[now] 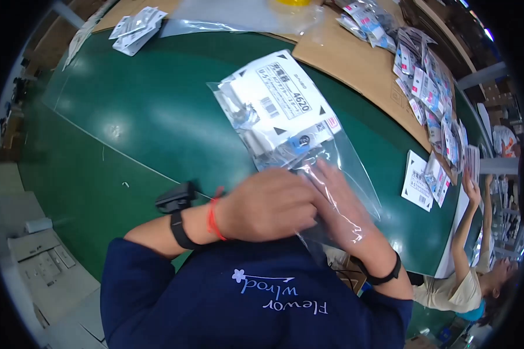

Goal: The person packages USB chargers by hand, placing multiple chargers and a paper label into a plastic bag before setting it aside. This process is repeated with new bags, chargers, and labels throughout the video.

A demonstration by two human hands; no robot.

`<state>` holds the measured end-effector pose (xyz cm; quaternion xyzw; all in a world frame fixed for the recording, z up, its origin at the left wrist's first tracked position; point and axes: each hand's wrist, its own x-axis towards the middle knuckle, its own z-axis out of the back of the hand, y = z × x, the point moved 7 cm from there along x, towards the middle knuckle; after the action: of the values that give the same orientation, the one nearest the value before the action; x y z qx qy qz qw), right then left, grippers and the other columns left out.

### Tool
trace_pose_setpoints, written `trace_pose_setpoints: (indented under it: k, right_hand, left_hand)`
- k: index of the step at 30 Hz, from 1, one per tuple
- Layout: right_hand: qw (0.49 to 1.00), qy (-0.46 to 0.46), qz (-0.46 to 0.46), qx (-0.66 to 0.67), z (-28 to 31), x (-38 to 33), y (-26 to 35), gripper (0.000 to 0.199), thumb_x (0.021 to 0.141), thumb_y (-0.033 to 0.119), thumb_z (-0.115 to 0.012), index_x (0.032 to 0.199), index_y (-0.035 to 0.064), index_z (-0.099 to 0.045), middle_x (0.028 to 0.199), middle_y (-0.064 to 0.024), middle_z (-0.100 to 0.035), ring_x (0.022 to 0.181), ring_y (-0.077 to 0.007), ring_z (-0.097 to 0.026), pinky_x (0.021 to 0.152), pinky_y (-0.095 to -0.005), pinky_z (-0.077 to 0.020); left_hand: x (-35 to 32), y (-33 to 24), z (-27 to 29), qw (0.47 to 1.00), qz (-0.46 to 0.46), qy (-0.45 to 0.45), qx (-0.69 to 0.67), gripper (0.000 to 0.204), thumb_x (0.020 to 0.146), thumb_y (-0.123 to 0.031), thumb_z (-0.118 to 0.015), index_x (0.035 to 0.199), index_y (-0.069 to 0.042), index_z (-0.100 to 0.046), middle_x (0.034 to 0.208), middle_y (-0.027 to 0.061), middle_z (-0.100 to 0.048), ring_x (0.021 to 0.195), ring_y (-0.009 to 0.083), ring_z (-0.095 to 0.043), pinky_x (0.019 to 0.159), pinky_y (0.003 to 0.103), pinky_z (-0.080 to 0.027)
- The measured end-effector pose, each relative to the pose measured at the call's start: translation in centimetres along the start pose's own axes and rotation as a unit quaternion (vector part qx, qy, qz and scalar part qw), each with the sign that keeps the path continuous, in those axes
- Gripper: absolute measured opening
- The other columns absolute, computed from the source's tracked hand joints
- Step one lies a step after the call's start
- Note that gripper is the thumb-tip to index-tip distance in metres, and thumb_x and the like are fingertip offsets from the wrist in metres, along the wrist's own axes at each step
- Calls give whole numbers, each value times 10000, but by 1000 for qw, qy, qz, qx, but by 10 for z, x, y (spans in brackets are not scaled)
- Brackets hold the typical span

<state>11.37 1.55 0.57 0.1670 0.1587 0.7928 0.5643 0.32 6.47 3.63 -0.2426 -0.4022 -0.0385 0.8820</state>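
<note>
Clear plastic bag (355,166): lies on the green tabletop (128,99), its filled part just beyond the fingertips, its slack film running back over the right hand.
Bag contents: white printed card (285,96) and small blister packets (268,139), ahead of both hands.
Left hand (268,203): blurred, fingers bent toward the right hand; we cannot tell whether they pinch film.
Right hand (340,200): fingers extended and close together, beneath the film; we cannot tell any grip.
Right side: we count one loose white card (416,180) near heaped packets (428,87).
</note>
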Motion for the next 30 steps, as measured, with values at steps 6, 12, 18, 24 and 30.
trace_pose_setpoints:
  k: [6, 12, 18, 24, 30]
  right_hand:
    - [939, 246, -151, 187, 46, -92, -26, 504, 846, 65, -592, 1331, 34, -461, 1214, -182, -561, 1074, -302, -575, 889, -348, -472]
    - [905, -93, -270, 314, 72, -47, -111, 336, 945, 186, -541, 1251, 49, -522, 945, -42, -639, 796, -91, -596, 673, -225, -455]
    - [863, -10, -261, 431, 10, 8, -142, 423, 909, 155, -592, 1304, 57, -476, 924, -22, -628, 737, -65, -567, 653, -194, -443]
    - [801, 37, -241, 547, -7, -3, -134, 489, 886, 128, -620, 1337, 60, -445, 925, -19, -624, 770, -62, -578, 658, -181, -448]
    - [996, -67, 19, -55, 38, 9, -70, 500, 860, 120, -619, 1334, 82, -467, 1047, -83, -647, 983, -209, -606, 846, -327, -484]
  left_hand:
    - [-40, 33, 18, 984, 34, 87, 154, 285, 613, -80, -683, 887, -68, -607, 961, 76, -567, 878, 253, -555, 714, 380, -457]
    - [-48, 27, 4, 968, 19, 126, 215, 274, 647, -61, -682, 910, -88, -609, 974, 62, -552, 920, 243, -523, 756, 377, -441]
    - [-54, 26, -3, 962, 38, 125, 241, 282, 690, -67, -697, 953, -90, -598, 977, 71, -553, 932, 255, -526, 769, 388, -441]
    - [-81, 37, 27, 966, 115, 96, 212, 364, 667, -75, -735, 1004, -73, -596, 1007, 85, -566, 961, 277, -537, 783, 405, -443]
    - [-71, 29, 32, 947, 72, 61, 307, 422, 667, -93, -739, 1068, -61, -611, 1081, 84, -577, 950, 263, -554, 775, 386, -455]
